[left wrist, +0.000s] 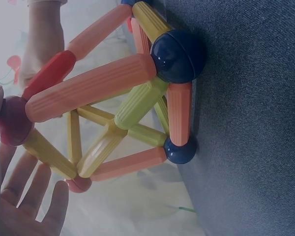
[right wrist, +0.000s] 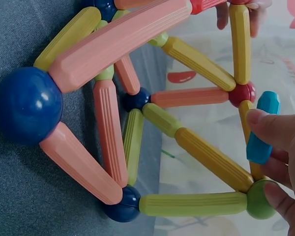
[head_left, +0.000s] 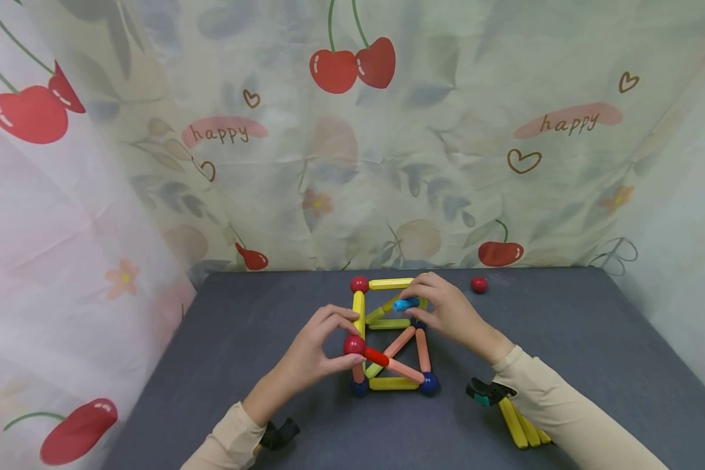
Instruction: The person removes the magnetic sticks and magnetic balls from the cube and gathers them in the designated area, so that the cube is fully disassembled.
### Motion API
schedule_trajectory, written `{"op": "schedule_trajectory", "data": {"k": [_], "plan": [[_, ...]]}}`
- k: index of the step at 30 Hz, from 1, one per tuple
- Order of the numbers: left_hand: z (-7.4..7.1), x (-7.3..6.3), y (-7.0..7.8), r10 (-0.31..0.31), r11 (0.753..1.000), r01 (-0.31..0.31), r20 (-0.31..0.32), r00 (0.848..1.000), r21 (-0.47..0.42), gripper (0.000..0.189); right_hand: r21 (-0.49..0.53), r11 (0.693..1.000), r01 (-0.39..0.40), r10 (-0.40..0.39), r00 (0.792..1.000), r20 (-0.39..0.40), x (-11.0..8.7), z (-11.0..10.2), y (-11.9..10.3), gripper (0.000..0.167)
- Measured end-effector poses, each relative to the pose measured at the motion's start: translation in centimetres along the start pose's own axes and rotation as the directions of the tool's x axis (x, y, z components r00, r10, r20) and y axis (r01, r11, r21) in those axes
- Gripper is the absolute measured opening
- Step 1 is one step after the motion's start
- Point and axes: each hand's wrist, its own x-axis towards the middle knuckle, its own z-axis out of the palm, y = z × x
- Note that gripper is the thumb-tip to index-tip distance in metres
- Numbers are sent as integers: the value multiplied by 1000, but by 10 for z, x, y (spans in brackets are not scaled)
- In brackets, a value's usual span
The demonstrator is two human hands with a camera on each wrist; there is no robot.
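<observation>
On the dark table stands a frame built of magnetic sticks and balls, with dark blue balls (head_left: 429,383) at its base. My left hand (head_left: 320,339) pinches the red ball (head_left: 354,344) at its near upper left corner. From that ball run a yellow stick, a pink upright and a short red stick (head_left: 376,356) joined to a pink stick (head_left: 407,371). My right hand (head_left: 446,310) holds a short blue stick (right wrist: 264,127) between its fingers, over the frame's far right corner. One of its fingertips is right at the green ball (right wrist: 260,201), which the hand hides in the head view.
A loose red ball (head_left: 478,284) lies at the back right of the table (head_left: 258,320). Several yellow sticks (head_left: 514,424) lie side by side under the right forearm. A printed curtain (head_left: 423,196) hangs behind the table's far edge.
</observation>
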Motion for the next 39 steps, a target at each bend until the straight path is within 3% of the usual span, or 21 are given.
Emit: {"op": "schedule_trajectory", "data": {"k": [5, 12, 18, 22, 27, 31, 35, 39], "plan": [[0, 0, 1, -11, 1000, 11, 4, 1000, -4, 33, 60, 998, -12, 11, 1000, 12, -1, -4, -4, 28], [-1, 0, 2, -36, 999, 36, 8, 999, -6, 33, 148, 983, -109, 101, 993, 60, -5, -15, -7, 41], [-1, -1, 2, -41, 999, 41, 5, 999, -3, 32, 273, 939, -208, 195, 978, 73, -16, -30, -5, 38], [-1, -1, 2, -31, 1000, 31, 4, 1000, 5, 32, 295, 910, -293, 285, 956, 71, -27, -40, 2, 36], [-1, -2, 1, -20, 1000, 20, 5, 1000, 7, 32, 306, 838, -452, 437, 892, 117, -45, -52, 22, 32], [0, -1, 1, -22, 1000, 22, 5, 1000, 0, 32, 310, 751, -583, 555, 812, 183, -63, -59, 44, 34], [0, -1, 2, -15, 1000, 15, 4, 1000, 6, 32, 315, 665, -677, 632, 735, 246, -83, -63, 65, 42], [0, 0, 2, -10, 1000, 10, 7, 1000, 12, 32, 334, 597, -729, 671, 683, 290, -102, -65, 82, 47]]}}
